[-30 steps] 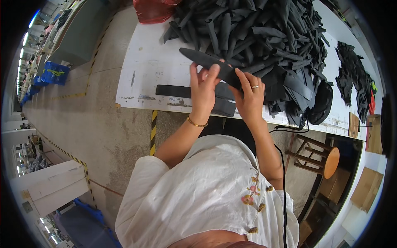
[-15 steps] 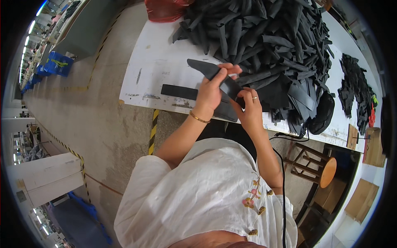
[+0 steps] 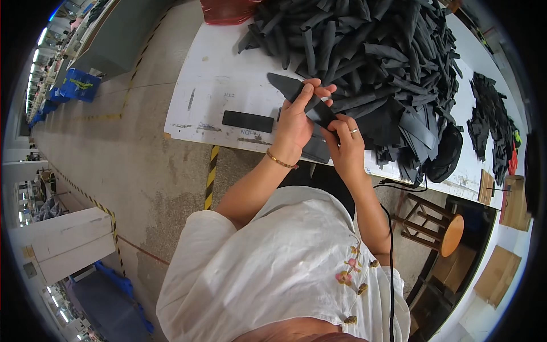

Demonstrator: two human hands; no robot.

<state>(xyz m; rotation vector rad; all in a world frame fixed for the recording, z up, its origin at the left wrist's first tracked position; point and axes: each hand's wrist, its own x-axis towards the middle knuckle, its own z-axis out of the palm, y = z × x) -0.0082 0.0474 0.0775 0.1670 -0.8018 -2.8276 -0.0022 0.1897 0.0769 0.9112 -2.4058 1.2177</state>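
At the far left on the floor stands a blue plastic crate (image 3: 80,85) with something yellow-green on its side. To the right of it, a red plastic bag (image 3: 228,10) sits at the far left of the white, scuffed surface (image 3: 196,85). A flat black rectangular strip (image 3: 247,121) lies near the front edge, to the left of the hands and touched by neither.

Next comes the left hand (image 3: 297,117), its grip pinched on a dark grey, flat, flexible strip with a tapered end (image 3: 283,84), thumb on the upper face and fingers round the far side. The tapered strip is held above the surface, its long axis slanting from the far left to the near right. Its tapered end juts freely past the left thumb, so the left hand is the nearer to that end. The right hand (image 3: 346,139) has its grip closed on the near right end, fingers and thumb together with little gap. Beneath the wrists, a dark grey flat piece (image 3: 316,150) lies by the front edge, partly hidden.

Just beyond and right of the hands spreads a large heap of dark grey rolled strips (image 3: 376,57), with flat dark grey pieces (image 3: 419,131) at its near right. Beside those rests a black rounded pouch (image 3: 446,154).
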